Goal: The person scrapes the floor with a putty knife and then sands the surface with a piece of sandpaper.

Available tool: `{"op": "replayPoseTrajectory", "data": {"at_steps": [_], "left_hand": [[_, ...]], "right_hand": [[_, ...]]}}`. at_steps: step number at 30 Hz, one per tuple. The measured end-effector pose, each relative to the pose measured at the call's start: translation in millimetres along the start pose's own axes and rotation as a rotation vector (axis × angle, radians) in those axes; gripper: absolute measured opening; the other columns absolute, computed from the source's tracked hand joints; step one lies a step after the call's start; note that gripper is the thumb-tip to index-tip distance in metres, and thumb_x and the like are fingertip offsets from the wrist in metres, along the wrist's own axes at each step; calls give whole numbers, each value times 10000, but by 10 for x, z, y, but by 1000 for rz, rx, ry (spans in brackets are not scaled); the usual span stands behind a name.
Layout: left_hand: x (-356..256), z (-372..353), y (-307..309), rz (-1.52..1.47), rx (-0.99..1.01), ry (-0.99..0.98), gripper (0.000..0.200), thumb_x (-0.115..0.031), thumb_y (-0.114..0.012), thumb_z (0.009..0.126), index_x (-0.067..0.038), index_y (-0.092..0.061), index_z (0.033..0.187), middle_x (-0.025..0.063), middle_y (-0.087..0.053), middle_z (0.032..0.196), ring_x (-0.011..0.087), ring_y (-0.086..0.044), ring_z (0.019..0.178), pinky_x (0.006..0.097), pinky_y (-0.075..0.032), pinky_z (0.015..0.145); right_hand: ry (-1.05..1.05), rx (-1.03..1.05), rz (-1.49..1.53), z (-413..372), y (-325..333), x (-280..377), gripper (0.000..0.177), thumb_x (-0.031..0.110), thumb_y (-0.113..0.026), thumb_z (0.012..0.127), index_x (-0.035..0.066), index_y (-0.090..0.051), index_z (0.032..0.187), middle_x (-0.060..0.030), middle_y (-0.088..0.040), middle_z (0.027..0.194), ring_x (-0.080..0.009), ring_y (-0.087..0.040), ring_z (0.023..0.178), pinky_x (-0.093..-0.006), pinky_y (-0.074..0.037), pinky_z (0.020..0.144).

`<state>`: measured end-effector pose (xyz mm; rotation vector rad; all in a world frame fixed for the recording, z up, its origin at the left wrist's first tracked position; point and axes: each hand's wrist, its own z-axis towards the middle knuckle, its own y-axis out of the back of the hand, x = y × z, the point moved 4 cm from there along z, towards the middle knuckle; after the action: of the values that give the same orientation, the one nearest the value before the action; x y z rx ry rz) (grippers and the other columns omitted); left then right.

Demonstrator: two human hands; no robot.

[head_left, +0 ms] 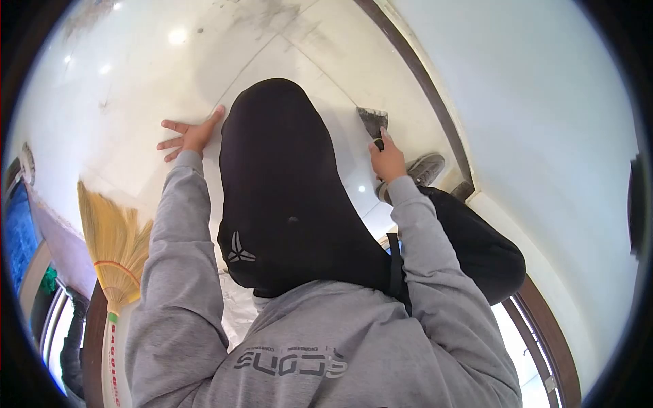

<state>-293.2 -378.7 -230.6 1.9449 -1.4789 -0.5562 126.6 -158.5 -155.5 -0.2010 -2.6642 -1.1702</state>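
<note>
My right hand point(389, 159) grips the handle of a putty knife point(373, 121), whose wide, dirt-smeared blade lies against the tiled floor point(286, 58) near a grout line. Most of the handle is hidden inside my fingers. On the other side of my bent black-clad knee, my left hand point(193, 136) rests on the pale tiles with its fingers spread and nothing in it. Dark smudges mark the floor ahead of both hands.
A straw broom point(115, 238) stands to the left beside my forearm. My grey shoe point(427, 170) is just behind my right hand. Along the right runs a dark baseboard point(435, 81) under a white wall point(551, 115). A small speck point(200, 30) lies farther out.
</note>
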Motion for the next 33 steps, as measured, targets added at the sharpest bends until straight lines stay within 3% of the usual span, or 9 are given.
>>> {"op": "replayPoseTrajectory", "data": {"at_steps": [1,4,10,14,20,23,27,29,33], "left_hand": [[-7,-6,-11,-5,4,-2,1681,-865,-785,478,-197,362,1510,379,356,1516,676,296,1351,813,71,1043],[8,9,-6,-33,-12,-9,1679,-871,-779,476,-195,356,1513,381,355,1515,683,302,1341,821,82,1026],[-11,-39,4,-13,-10,-12,1663,-863,-779,494,-195,347,1519,376,351,1520,675,289,1356,810,65,1046],[50,-25,-20,-8,-15,-8,1662,-873,-774,489,-191,328,1529,373,346,1525,672,257,1373,798,42,1069],[67,125,-68,-15,-39,-3,1683,-889,-771,463,-183,320,1533,373,349,1523,668,246,1382,797,37,1072],[41,33,-23,3,-31,-24,1685,-891,-769,460,-181,319,1533,373,352,1521,664,247,1384,794,32,1077],[48,63,-27,17,-32,-23,1684,-891,-768,463,-180,322,1531,377,365,1511,666,253,1380,802,13,1075],[131,118,-100,2,-25,-17,1682,-895,-764,465,-181,324,1530,379,366,1509,668,256,1377,809,12,1068],[31,8,-19,-50,-15,-38,1680,-888,-769,472,-184,335,1523,382,353,1515,672,260,1372,822,20,1053]], "right_hand": [[1,-6,-4,-72,-26,-7,657,227,-636,914,51,-401,1502,-390,-624,1133,-486,-620,1116,-483,-495,981],[17,-307,-107,-323,-45,33,538,294,-561,974,62,-466,1450,-369,-638,1095,-495,-642,1020,-517,-515,895],[15,-109,-356,-285,-22,315,429,241,-460,1011,17,-521,1372,-324,-674,994,-462,-674,933,-540,-531,802],[16,-174,-322,-64,35,481,356,193,-448,984,15,-597,1253,-268,-705,903,-448,-684,887,-551,-530,802],[84,-56,-377,43,13,445,365,208,-427,980,0,-595,1228,-275,-706,928,-460,-685,919,-555,-530,840],[-43,-100,-325,-20,-20,544,368,216,-406,987,-10,-594,1208,-277,-706,931,-460,-686,927,-559,-530,839],[-1,-38,-387,-113,-24,581,358,222,-399,993,-11,-593,1183,-283,-706,939,-465,-684,927,-555,-531,841],[11,-170,-309,114,33,592,377,230,-399,995,-8,-583,1223,-291,-704,948,-469,-683,930,-561,-530,832],[14,-154,-335,-37,-6,602,368,221,-388,1014,-8,-610,1196,-295,-702,953,-466,-683,923,-561,-531,819]]}}
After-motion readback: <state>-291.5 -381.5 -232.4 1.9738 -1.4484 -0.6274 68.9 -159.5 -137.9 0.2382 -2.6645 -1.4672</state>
